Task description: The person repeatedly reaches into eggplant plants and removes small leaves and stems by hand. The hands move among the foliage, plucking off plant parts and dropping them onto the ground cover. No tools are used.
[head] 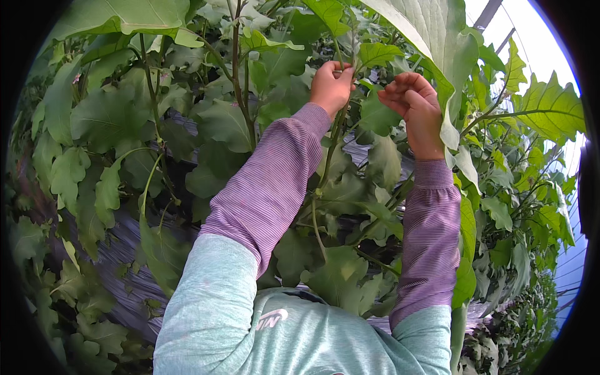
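Tall eggplant-like plants with broad lobed leaves fill the space before me. My left hand [332,86] pinches a plant stem [338,129] near its top, thumb and fingers closed around it. To the right, my right hand [417,110] is raised beside the same plant, palm turned inward and fingers curled, close to a large green leaf [436,42]. Whether something small lies between its fingertips cannot be told. A small lobed leaf [378,54] stands just above and between both hands.
Another dark stem [238,84] rises left of my left hand. Shiny plastic mulch film [126,262] shows on the ground among lower leaves. A large lobed leaf [551,110] reaches out at the right, and greenhouse frame bars [488,14] cross the bright upper right.
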The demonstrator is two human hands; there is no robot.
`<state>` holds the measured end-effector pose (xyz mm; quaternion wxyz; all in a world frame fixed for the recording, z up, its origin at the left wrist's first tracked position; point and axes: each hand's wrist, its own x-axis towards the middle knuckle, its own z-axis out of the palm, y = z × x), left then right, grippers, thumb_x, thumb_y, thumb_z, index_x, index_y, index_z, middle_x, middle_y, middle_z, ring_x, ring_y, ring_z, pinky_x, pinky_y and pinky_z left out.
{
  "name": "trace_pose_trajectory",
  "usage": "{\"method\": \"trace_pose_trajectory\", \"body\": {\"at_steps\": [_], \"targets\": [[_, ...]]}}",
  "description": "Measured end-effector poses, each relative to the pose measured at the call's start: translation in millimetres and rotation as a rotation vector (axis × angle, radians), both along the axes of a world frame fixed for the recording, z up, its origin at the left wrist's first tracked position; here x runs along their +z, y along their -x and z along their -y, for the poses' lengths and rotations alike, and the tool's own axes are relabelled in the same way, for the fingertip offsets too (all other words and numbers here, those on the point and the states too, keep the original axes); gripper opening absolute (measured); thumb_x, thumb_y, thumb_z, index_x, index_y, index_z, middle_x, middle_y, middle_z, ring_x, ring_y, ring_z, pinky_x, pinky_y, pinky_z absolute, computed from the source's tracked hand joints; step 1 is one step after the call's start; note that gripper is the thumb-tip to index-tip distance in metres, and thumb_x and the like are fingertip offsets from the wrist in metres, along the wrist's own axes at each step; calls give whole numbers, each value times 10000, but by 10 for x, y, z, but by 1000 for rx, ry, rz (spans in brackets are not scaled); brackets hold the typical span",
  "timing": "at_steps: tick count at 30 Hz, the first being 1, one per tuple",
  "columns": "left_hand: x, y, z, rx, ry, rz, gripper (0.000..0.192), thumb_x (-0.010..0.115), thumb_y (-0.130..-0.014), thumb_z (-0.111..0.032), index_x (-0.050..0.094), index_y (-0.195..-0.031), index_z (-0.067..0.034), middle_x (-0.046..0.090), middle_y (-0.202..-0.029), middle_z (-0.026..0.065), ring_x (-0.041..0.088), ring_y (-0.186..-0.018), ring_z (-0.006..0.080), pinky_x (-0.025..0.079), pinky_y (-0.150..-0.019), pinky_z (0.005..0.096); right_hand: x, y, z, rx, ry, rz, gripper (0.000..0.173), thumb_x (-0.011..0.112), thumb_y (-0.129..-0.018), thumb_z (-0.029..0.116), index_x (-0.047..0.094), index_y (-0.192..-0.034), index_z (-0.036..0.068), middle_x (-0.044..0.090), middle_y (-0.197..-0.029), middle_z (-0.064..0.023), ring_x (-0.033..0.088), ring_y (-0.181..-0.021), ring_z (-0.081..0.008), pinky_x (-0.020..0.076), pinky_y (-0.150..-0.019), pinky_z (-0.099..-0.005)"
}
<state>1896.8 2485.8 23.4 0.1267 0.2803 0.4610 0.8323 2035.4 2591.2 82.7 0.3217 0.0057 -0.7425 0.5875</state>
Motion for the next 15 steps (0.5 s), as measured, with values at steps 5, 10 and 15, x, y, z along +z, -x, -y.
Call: {"method": "trace_pose_trajectory", "body": {"at_steps": [5,10,15], "targets": [[16,-356,-163,-281,13,-45,264,533,-983,-239,587,-1156,-47,650,-1048,35,635,-916,132,516,-759,284,242,16,215,-472,-891,-118,209,591,-856,101,702,-1016,25,618,-1196,-165,607,-1119,-263,511,-926,-351],[-95,-610,-48,-499,-33,-97,332,502,-979,-167,551,-1282,-41,621,-1189,79,585,-1090,137,467,-947,293,262,-262,231,-1028,-1042,47,429,760,-755,298,659,-1075,31,654,-1093,-130,646,-922,-233,507,-814,-373],[-258,-993,-54,-142,-79,-409,540,587,-890,-5,389,-1393,-14,529,-1177,82,569,-1013,149,464,-937,303,40,-468,395,-903,-995,-196,362,745,-754,174,562,-1008,-8,629,-961,-118,642,-872,-211,537,-748,-327]]}}
